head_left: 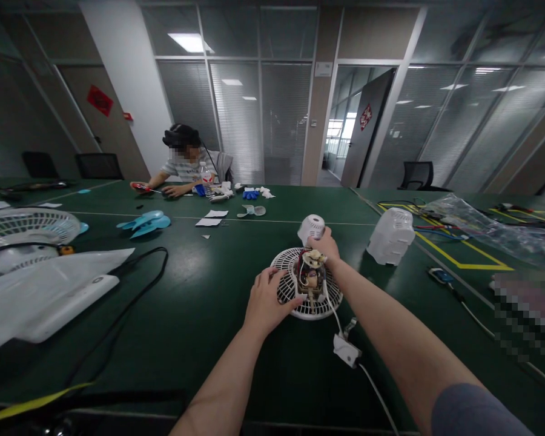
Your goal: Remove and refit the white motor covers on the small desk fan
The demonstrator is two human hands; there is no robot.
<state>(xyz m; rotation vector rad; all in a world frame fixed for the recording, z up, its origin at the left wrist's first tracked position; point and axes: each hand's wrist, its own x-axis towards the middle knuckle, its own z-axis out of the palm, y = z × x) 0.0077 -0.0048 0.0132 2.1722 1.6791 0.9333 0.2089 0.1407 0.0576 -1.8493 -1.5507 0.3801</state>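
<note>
A round white fan grille (285, 284) lies on the green table, with an exposed fan motor (311, 280) and its wires at the centre. My left hand (266, 303) grips the grille's left side, fingers over the ribs and thumb near the motor's base. Just beyond the motor, my right hand (326, 247) is closed on a rounded white motor cover (310, 227) with slots in its end; part of the cover is hidden by the fingers. A white cord runs from the motor to a small white switch box (346, 350) near my right forearm.
A white plastic housing (391, 236) stands to the right. On the left are blue fan blades (145, 223), a larger fan grille (31, 227) and a black cable (131, 303). Across the table, a person (186, 158) sits holding a tool. Clear plastic wrap (490, 227) lies far right.
</note>
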